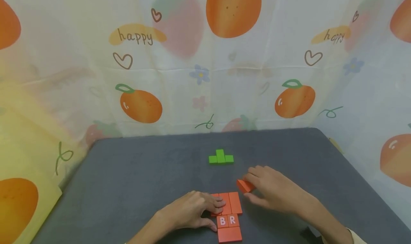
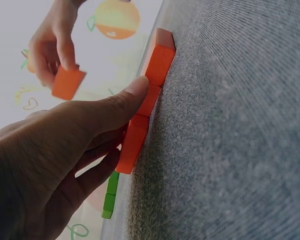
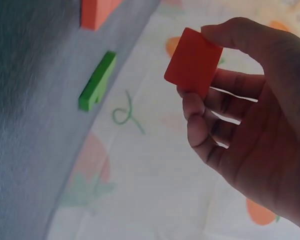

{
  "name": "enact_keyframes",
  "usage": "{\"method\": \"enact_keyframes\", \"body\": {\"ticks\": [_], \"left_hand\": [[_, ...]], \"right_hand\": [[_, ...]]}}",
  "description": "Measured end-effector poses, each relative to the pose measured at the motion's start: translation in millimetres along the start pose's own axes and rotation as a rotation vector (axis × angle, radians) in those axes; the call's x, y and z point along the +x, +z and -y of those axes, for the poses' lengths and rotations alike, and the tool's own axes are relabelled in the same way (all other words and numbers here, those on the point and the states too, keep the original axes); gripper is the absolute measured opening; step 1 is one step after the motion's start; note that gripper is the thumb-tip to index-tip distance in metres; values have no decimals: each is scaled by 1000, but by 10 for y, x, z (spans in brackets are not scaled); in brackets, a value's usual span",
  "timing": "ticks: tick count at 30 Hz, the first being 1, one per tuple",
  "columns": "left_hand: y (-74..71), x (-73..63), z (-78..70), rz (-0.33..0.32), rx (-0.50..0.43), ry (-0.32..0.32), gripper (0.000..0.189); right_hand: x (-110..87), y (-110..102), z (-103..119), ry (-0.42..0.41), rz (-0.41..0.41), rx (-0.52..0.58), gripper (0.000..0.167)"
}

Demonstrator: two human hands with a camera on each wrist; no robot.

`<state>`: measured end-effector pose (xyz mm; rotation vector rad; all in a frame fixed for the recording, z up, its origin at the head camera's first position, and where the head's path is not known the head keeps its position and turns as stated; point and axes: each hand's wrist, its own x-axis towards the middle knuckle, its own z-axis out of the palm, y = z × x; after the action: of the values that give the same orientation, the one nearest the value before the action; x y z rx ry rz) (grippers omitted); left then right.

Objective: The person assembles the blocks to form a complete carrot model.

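Only the head view shows the lettered B block (image 1: pixel 222 221), R block (image 1: pixel 233 220). Left of these, left hand (image 1: pixel 189 210) rests half-open — right, right hand (image 1: pixel 273 190) pinches orange piece (image 3: pixel 194 62).

A grey table (image 1: pixel 144 165) with a fabric-like top carries three green blocks (image 1: pixel 221 157) — a taller one with a shorter one touching each side. Nearer the person than the green blocks lies a touching group of orange blocks (image 1: pixel 235 202) — a row set side by side closest to them, then a small block marked B (image 1: pixel 219 225) beside one marked R (image 1: pixel 235 225), and a wide plain block (image 1: pixel 229 234) farthest from them.
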<state>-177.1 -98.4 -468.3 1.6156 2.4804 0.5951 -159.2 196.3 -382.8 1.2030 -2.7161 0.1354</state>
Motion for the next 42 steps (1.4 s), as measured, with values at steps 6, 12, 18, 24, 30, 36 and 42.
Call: {"method": "enact_keyframes", "body": {"ticks": [6,12,18,24,30,36,42], "left_hand": [[13,-4,2,-7,-10,-2,52],[13,-2,1,-20,-1,-3,52],[20,-2,-5,-25,-28,-20,52],[11,-1,-9,-46,-20,-12,52],[6,1,-7,-29,-27,-16,52],[5,7,-5,-12,-38,-19,52],[6,9,10,-6,-47,-24,52]], "right_hand": [[-132,28,224,-95,13,1,25],[-210,230,425,-243,38,59,22],[-238,507,573,-371,135,80,27],[-259,698,651,-393,80,-14,23],[-249,810,609,-360,154,39,34],[-211,724,650,-339,168,2,37],[-190,676,701,-365,114,-53,36]]}}
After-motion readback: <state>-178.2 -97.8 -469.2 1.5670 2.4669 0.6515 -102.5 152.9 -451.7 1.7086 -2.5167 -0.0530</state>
